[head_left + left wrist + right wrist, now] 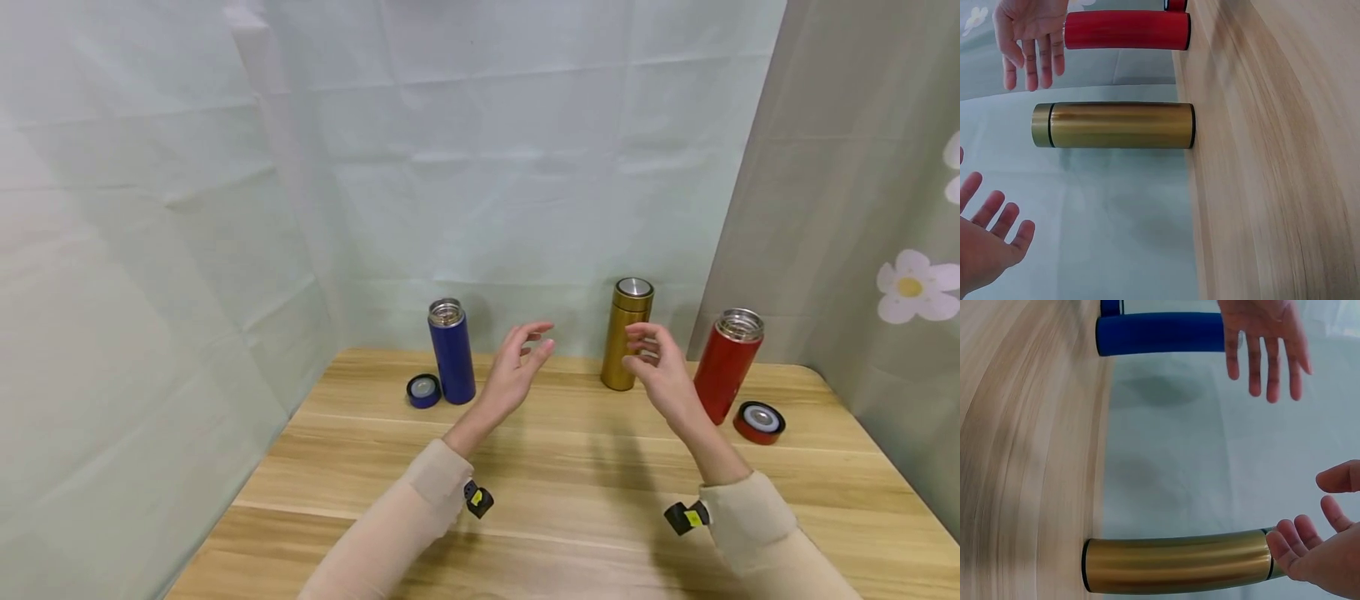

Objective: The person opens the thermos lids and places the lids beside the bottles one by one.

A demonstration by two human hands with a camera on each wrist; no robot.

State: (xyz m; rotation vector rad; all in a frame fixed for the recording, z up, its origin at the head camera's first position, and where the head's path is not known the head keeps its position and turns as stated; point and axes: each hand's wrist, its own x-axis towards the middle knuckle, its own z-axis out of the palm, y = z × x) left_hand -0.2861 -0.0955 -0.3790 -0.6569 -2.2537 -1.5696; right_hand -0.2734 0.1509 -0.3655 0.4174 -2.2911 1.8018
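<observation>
In the head view, the left hand (517, 371) hangs near the centre of the frame, thumb and fingers apart, nearest the blue flask (452, 358). Right of centre, the right hand (666, 367), also loosely parted, overlaps the capped gold flask (618, 340). Uncapped, the red flask (726, 367) stands at centre right beside the red cap (760, 422). The blue cap (424, 392) lies left of the blue flask on the tabletop (555, 508).
</observation>
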